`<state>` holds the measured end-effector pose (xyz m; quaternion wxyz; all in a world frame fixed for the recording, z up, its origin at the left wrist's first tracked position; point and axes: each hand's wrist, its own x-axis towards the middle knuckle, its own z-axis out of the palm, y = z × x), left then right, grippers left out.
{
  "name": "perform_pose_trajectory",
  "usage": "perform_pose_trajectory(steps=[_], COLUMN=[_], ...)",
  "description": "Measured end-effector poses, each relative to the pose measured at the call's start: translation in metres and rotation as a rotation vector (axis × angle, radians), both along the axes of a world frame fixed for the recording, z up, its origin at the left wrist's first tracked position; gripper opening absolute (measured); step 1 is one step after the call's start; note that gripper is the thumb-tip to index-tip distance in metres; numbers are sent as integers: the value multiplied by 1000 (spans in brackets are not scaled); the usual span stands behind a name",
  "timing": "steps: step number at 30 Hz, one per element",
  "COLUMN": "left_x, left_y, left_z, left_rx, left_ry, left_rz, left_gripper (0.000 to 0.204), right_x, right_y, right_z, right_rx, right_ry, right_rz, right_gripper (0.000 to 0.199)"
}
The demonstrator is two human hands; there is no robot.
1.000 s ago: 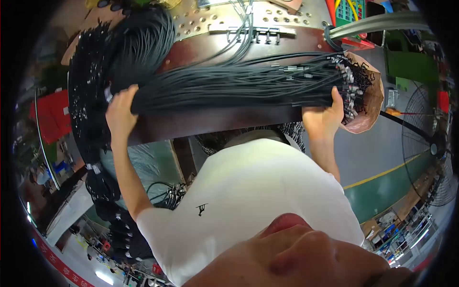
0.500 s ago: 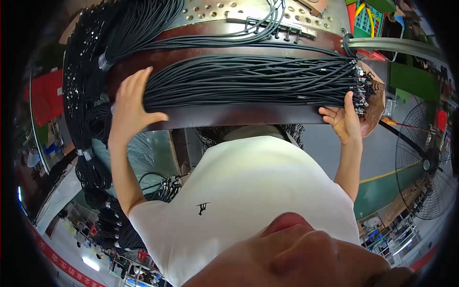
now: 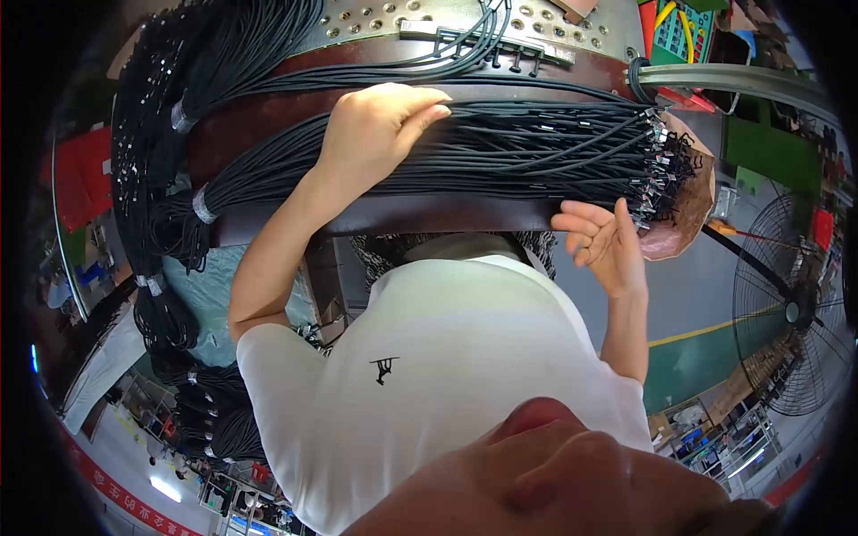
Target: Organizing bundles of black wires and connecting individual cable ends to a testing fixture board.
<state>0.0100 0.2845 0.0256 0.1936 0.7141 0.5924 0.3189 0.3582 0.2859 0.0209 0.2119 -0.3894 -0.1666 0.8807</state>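
a single fisheye view from the head looks steeply down the person's own chest at the dark workbench (image 3: 384, 214) close in front. straight edges bend near the rim, where the shop floor (image 3: 706, 313) shows.

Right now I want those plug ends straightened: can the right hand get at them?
Probably yes. The right hand is open just beside the plug ends of the cable bundle, with nothing between them.

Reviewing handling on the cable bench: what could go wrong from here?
1. The left hand presses only the middle of the black cable bundle; loose strands could slide off the bench edge.
2. The right hand is open beside the metal terminal ends; they might snag or scratch fingers.
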Motion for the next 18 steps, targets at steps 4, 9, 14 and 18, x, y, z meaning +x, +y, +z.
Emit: perform_pose_trajectory(steps=[4,9,14,18], left_x=[2,32,48,56], left_y=[11,36,50,53], left_z=[5,24,-2,-5], left_rx=[205,-12,161,166], left_ry=[74,181,691,711], left_rz=[-15,-155,-160,-130], left_gripper=[13,20,17,7], right_x=[-4,-74,-66,-64], right_y=[28,101,130,137], right_z=[46,32,14,8], right_rx=[690,1994,1922,1977], right_ry=[-190,-996,-1020,-1122], right_rz=[460,397,584,542], right_gripper=[44,35,20,16])
